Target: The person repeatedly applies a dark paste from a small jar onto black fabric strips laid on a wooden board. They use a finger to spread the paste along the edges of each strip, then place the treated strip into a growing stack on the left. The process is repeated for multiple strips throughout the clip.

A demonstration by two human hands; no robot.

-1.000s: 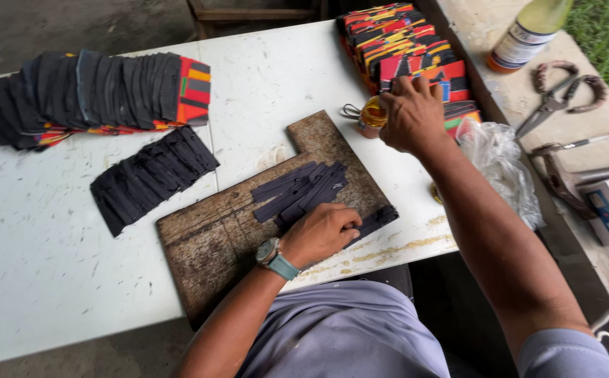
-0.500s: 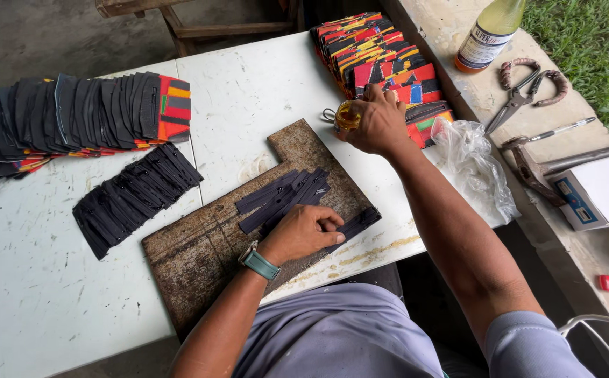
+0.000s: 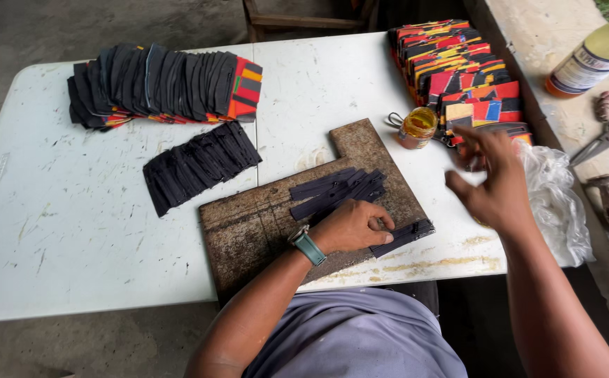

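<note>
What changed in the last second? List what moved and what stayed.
The right hand left the small jar of yellow liquid and drew back toward the body, blurred and empty. The left hand stayed pressing the black strips on the worn wooden board.

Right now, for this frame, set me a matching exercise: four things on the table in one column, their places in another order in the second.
Things:
1. small glass jar
2. left hand
3. fanned dark strips
4. clear plastic bag

Places:
A. at the table's right edge
B. on the bare white tabletop, left of the wooden board
C. beside the colourful stack
D. pressing a dark strip on the board

Pairs: 1-C, 2-D, 3-B, 4-A
</note>
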